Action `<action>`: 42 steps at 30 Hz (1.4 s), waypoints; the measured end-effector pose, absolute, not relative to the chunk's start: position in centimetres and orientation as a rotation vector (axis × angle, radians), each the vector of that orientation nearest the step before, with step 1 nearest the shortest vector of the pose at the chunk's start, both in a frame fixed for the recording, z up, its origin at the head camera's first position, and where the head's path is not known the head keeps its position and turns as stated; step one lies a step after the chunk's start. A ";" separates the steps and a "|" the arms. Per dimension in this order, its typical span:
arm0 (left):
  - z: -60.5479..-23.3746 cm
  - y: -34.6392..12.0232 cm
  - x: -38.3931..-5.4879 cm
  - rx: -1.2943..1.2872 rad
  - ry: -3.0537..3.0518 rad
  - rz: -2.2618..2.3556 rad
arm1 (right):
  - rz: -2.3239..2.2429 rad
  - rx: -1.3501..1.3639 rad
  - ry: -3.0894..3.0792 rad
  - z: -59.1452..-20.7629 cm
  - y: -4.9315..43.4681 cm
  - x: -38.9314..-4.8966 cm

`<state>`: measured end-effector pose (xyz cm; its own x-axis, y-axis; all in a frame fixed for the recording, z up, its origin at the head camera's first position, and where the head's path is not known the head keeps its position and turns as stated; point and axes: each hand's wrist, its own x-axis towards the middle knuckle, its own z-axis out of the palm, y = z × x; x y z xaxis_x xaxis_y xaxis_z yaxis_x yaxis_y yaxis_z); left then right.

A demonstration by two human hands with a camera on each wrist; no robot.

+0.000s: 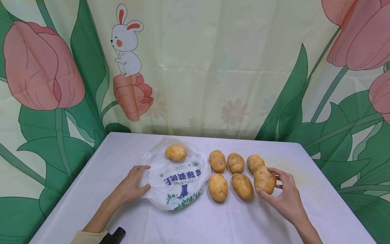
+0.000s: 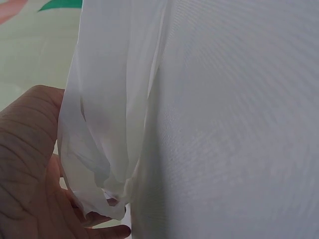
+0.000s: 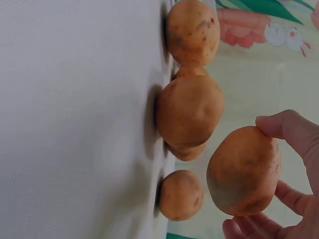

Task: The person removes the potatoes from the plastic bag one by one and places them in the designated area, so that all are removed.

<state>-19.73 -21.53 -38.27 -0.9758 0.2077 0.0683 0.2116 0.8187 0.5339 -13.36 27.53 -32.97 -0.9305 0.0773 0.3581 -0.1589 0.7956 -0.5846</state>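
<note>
A white plastic bag [image 1: 158, 173] with blue and green print lies on the table. One potato [image 1: 175, 153] sits on its far part. At the bag's left edge is my left hand [image 1: 134, 181], its thumb and fingers curled around the thin plastic; the left wrist view has the bag's edge [image 2: 107, 124] in front of the fingers. My right hand [image 1: 284, 195] grips a potato [image 1: 264, 180] between thumb and fingers. Seen in the right wrist view, this potato [image 3: 244, 172] is raised off the table, to the right of the other potatoes.
Several potatoes stand in two rows right of the bag, among them a front one [image 1: 217, 187], its neighbour [image 1: 242, 186] and a back right one [image 1: 255, 162]. A white cloth covers the table [image 1: 189, 227]. Behind it hangs a printed curtain [image 1: 195, 67]. A black object [image 1: 117, 234] shows beside the left sleeve.
</note>
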 end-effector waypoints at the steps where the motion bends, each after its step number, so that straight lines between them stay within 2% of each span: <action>1: -38.3 -21.5 -19.7 -0.344 -2.989 -0.878 | 0.894 0.053 -2.639 -33.1 27.7 -13.4; 13: -38.4 -21.5 -19.6 -0.341 -2.982 -0.884 | 0.881 0.093 -2.864 -34.8 29.9 -14.2; 27: -38.3 -21.4 -19.5 -0.358 -2.971 -0.878 | 0.812 0.146 -2.907 -35.0 29.9 -14.6; 42: -38.5 -21.4 -19.7 -0.342 -2.977 -0.866 | 0.905 0.204 -2.734 -33.5 26.7 -15.3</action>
<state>-19.69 -21.41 -38.55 -0.9757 0.2030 0.0825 0.2156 0.8217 0.5275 -15.25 26.72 -33.51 -0.9580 -0.0528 0.2819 -0.2106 0.7969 -0.5662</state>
